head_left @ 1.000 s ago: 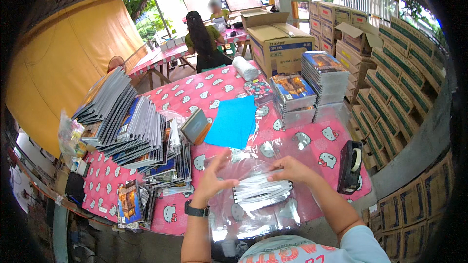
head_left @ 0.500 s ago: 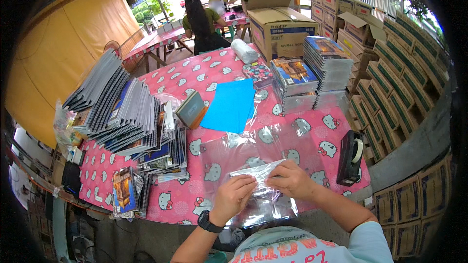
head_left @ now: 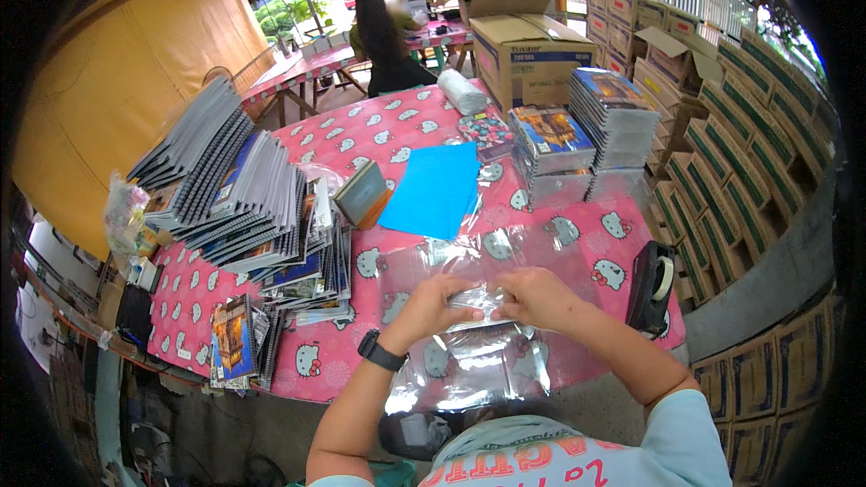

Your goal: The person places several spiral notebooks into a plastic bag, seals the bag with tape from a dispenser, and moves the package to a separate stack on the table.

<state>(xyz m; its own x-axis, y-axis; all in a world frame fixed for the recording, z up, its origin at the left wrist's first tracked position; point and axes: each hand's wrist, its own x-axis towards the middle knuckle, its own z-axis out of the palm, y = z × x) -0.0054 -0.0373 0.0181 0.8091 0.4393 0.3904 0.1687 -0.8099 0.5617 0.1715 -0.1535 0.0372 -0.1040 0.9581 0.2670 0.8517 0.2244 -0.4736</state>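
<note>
Sheets of clear plastic [head_left: 528,365] lie at the near edge of the pink table, sagging over it toward me. A shiny, whitish folded part [head_left: 476,296] sits between my hands. My left hand [head_left: 438,305], with a dark watch on the wrist, grips the left of this fold, its thumb pointing inward. From the other side my right hand [head_left: 534,299] pinches the fold, its thumb close to the left one. Beyond the plastic lie blue sheets [head_left: 431,189]. Whether anything is inside the fold I cannot tell.
Spiral notebooks [head_left: 257,189] are piled high at the left. Stacks of wrapped notebooks [head_left: 550,144] stand back right, before a carton [head_left: 532,54]. A black tape dispenser [head_left: 651,289] sits at the right edge. Two people [head_left: 383,36] are at a farther table.
Both hands have shifted slightly away from me, and the wrists have turned so the thumbs now point toward each other over the fold. The view has tilted a little.
</note>
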